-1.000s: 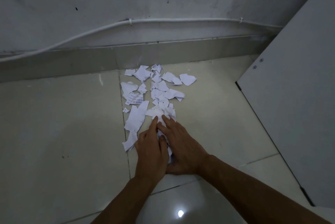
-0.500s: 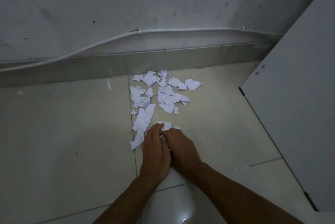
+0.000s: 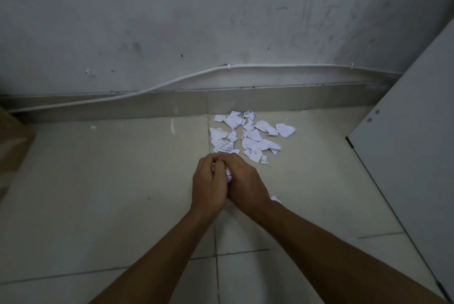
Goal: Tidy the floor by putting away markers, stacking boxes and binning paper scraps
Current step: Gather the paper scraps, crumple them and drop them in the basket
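- The left hand [image 3: 208, 182] and the right hand [image 3: 247, 182] are clenched together around a crumpled wad of torn white paper [image 3: 228, 174].
- The remaining loose white paper scraps [image 3: 250, 136] lie on the pale tiled floor [image 3: 98, 180] just beyond the hands, toward the wall, slightly on the right hand's side.

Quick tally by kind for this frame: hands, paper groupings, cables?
hands: 2, left hand and right hand
paper wad held in both: 1
scrap heap on floor: 1
stray scrap beside right wrist: 1
wall cable: 1
total: 6
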The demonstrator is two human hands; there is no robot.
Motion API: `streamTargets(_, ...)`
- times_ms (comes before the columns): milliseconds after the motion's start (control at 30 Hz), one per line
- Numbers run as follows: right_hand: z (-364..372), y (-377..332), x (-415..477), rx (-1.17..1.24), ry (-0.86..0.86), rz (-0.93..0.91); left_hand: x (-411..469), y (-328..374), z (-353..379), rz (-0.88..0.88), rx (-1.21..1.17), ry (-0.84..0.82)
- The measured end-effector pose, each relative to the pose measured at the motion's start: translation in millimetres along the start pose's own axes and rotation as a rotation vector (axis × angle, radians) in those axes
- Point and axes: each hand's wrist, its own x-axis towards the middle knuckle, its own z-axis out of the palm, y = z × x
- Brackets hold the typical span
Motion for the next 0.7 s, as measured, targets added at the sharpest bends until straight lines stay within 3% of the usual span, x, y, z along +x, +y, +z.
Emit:
streamTargets(333,18,-98,64,0.07,0.011,-0.214,-11,49,-103,0.171,0.077,0.227)
streamTargets(700,112,-241,100,0.244,-0.065,-0.486,-59,50,-263,0.156,0.111,0.6)
